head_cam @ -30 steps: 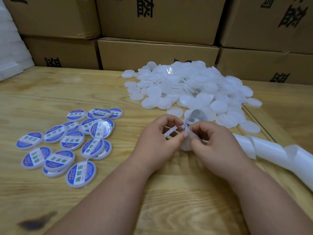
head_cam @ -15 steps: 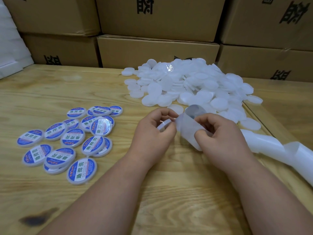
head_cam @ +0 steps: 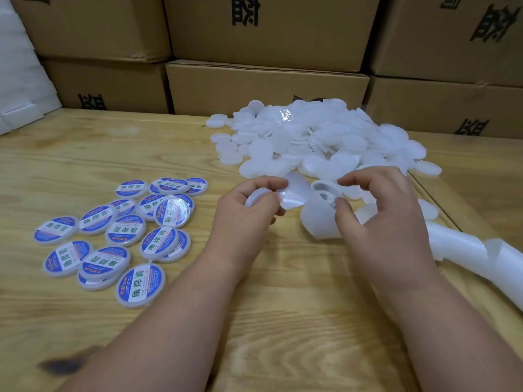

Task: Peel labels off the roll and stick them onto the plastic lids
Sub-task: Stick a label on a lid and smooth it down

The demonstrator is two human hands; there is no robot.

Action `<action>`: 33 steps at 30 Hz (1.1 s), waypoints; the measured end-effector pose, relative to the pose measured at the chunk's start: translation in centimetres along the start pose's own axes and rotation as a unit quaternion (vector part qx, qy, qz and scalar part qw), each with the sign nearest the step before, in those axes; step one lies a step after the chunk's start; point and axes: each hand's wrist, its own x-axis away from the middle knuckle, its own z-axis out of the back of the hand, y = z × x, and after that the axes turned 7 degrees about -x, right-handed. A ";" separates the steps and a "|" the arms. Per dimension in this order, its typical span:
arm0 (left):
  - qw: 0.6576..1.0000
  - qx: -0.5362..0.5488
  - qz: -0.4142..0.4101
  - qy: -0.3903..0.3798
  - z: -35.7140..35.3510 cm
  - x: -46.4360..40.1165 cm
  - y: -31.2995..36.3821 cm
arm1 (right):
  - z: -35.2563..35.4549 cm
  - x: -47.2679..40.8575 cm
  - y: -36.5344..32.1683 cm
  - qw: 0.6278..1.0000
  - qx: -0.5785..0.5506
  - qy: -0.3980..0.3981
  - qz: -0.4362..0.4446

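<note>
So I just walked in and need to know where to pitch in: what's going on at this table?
A person is labelling plastic lids by hand. The left hand grips a blank white lid along with a peeled label, its back facing the camera. The right hand pinches the backing strip, which trails off to the right. Finished blue-labelled lids lie to the left, and a pile of blank lids waits behind.

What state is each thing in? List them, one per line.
left hand: holds a plain lid and a peeled label
plain lid: unlabelled, tilted
peeled label: off the strip, not yet stuck
right hand: fingers curled at the backing strip
backing strip: unrolled, curling
labelled lids: stickered, overlapping
blank lid pile: unlabelled, heaped
</note>
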 end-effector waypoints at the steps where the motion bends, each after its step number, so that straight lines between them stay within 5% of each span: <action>1: 1.000 -0.002 -0.002 -0.008 0.0 0.1 0.0 | 0.0 0.0 -0.2 1.000 -0.005 0.000 0.029; 11: 0.997 0.004 0.005 -0.074 -0.4 0.6 0.2 | 0.2 0.1 -0.9 0.996 -0.042 -0.027 0.075; 17: 0.971 0.201 0.042 -0.120 -0.2 0.4 0.7 | 0.0 0.2 -1.5 0.996 -0.080 0.002 0.042; 21: 0.957 0.265 0.058 -0.106 -0.1 0.5 0.9 | 0.2 0.0 -1.9 0.981 -0.188 0.013 -0.039; 26: 0.943 0.304 0.102 -0.090 -0.6 0.4 1.3 | -0.1 -0.2 -2.3 0.909 -0.386 -0.037 -0.152; 33: 0.918 0.342 0.126 -0.157 -0.5 0.5 1.2 | -0.5 0.0 -2.0 0.898 -0.352 -0.107 -0.240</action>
